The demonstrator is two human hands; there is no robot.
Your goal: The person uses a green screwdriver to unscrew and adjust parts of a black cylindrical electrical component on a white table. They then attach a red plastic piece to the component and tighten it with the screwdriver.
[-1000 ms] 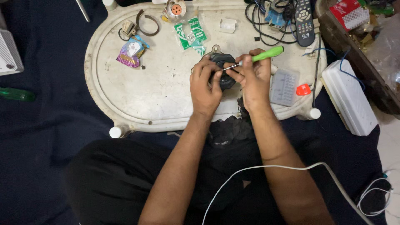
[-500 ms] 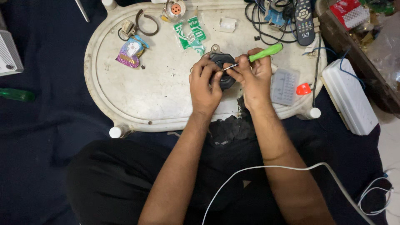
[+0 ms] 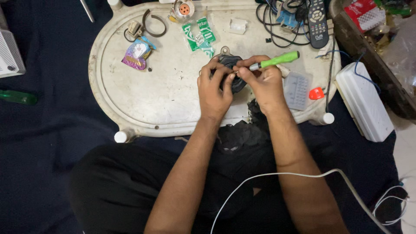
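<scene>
The left hand [image 3: 213, 89] grips a round black part [image 3: 232, 78] on the white tray [image 3: 130, 108], fingers curled tight on its rim to steady it. The right hand [image 3: 262, 82] has its fingers clamped on a green screwdriver [image 3: 277, 60], tip angled down into the part's middle, as if for leverage. Around them lie a green packet [image 3: 199, 35], a remote [image 3: 317, 17], black cables [image 3: 273, 26] and a grey keypad [image 3: 297, 90], all near but apart from the 2 hands.

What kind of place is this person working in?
Probably a home floor used as a makeshift repair spot, not a proper workshop. The person sits on dark cloth at a low white tray table, with a remote control and tangled cables on it, and a green-handled screwdriver in the right hand.
</scene>
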